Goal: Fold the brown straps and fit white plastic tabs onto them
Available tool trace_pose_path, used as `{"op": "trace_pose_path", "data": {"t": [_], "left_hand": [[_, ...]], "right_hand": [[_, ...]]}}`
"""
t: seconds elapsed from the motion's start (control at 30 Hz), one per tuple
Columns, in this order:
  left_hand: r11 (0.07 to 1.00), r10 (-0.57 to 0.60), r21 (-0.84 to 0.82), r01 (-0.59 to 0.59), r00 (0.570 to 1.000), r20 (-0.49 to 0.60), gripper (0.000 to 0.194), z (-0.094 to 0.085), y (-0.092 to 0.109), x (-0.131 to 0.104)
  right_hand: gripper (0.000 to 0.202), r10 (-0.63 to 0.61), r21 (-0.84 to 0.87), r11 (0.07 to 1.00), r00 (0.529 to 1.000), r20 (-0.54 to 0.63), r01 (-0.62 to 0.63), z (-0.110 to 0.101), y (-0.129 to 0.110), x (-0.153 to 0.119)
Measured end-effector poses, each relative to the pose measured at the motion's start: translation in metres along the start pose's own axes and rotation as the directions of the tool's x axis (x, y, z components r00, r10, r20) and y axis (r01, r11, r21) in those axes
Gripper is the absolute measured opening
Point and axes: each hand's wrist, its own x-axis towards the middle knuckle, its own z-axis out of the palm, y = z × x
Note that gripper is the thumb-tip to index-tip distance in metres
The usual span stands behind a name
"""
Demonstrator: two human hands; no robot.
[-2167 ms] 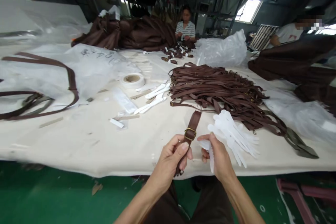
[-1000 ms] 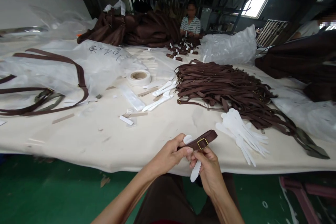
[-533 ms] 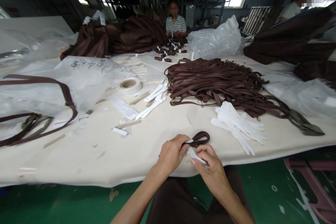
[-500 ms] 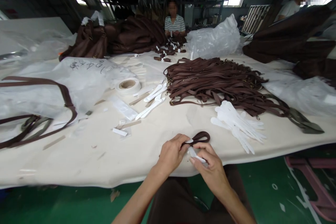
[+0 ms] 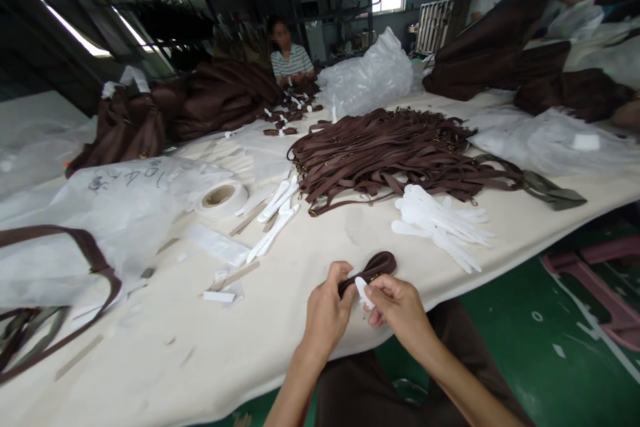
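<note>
1. Head view, hands: L hand (image 5: 327, 310) grips the strap (image 5: 383, 264), fingers closed in on the left part of its fold. R hand (image 5: 395, 300) pinches a white tie (image 5: 362, 288) btwn thumb & fingers, just beside the strap's near side.
2. Strap: over the table (image 5: 240, 353), by its near edge, folded in a tight loop, round end to the right. Resting or lifted: can't tell.
3. A bit of white also shows by L hand, against the strap; prob. the same tie's other end, but the link's hidden.
4. Progress, my read: folding looks done on this pc.; tie seems only partway round, no fastening visible.
5. Left: big pile (image 5: 380, 153) of straps beyond the hands, laid long, no ties seen round them, so prob. unworked.
6. Done, apparently: small bundles (image 5: 283, 130) w/ white bits, far side, nr a co-worker (image 5: 293, 61) in stripes. Too small to count.
7. Stock: spare ties (image 5: 440, 217) right of the hands, nr the pile; more ties (image 5: 275, 220) left of it, nr tape roll (image 5: 219, 197).
8. Near left: stray strap (image 5: 95, 260) on plastic (image 5: 130, 200).
</note>
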Motion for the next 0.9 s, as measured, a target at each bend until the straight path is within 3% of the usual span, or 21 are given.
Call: {"op": "trace_pose_path", "data": {"t": [0.23,0.53,0.63,0.77,0.83,0.9], "left_hand": [[0.991,0.044,0.13,-0.04,0.999,-0.032,0.015,0.003,-0.007,-0.001],[0.971,0.1,0.222,-0.085,0.993,-0.058,0.022,0.004,-0.013,-0.002],[0.966,0.134,0.228,-0.12,0.99,-0.047,0.02,0.004,-0.013,-0.001],[0.967,0.127,0.226,-0.115,0.991,-0.041,0.018,0.003,-0.01,-0.001],[0.966,0.128,0.234,-0.114,0.991,-0.043,0.019,0.002,-0.01,-0.003],[0.966,0.139,0.226,-0.126,0.989,-0.043,0.02,0.003,-0.012,-0.005]], "right_hand": [[0.018,0.037,-0.262,0.963,0.997,-0.069,-0.054,0.009,-0.012,0.011],[0.017,-0.051,-0.463,0.886,0.998,-0.027,0.033,0.017,-0.005,0.013],[0.016,-0.102,-0.612,0.788,0.995,-0.02,0.069,0.016,-0.014,0.012],[0.012,-0.207,-0.835,0.526,0.976,0.062,0.164,0.006,-0.041,0.014],[0.019,-0.295,-0.879,0.398,0.944,0.15,0.264,-0.002,-0.051,0.019],[0.017,-0.314,-0.858,0.344,0.908,0.278,0.382,-0.008,-0.054,0.027]]}}
